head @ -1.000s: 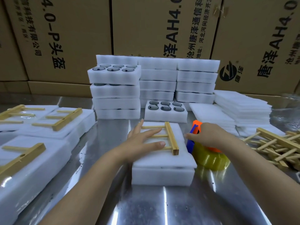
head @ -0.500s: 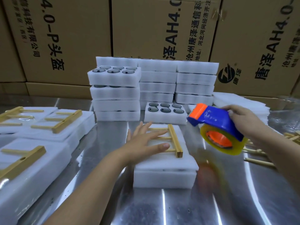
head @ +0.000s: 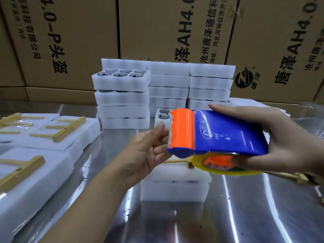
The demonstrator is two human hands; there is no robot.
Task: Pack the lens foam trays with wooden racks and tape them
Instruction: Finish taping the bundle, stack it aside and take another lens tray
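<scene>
Right hand gripped the blue-and-orange tape dispenser over the foam tray, while the left hand was spread, fingertips at its orange end.

The left cardboard box bore black print turned sideways, "0-P头盔", with a smaller line ending "科技有限公司". The middle box showed "泽AH4." beside "沧州唐泽通信科" and "地址:河北河间经济开". The right box carried a round logo marked "唐泽", then "唐泽AH4." in large type. The blue tape dispenser had a white oval logo, its letters too blurred to read.
</scene>
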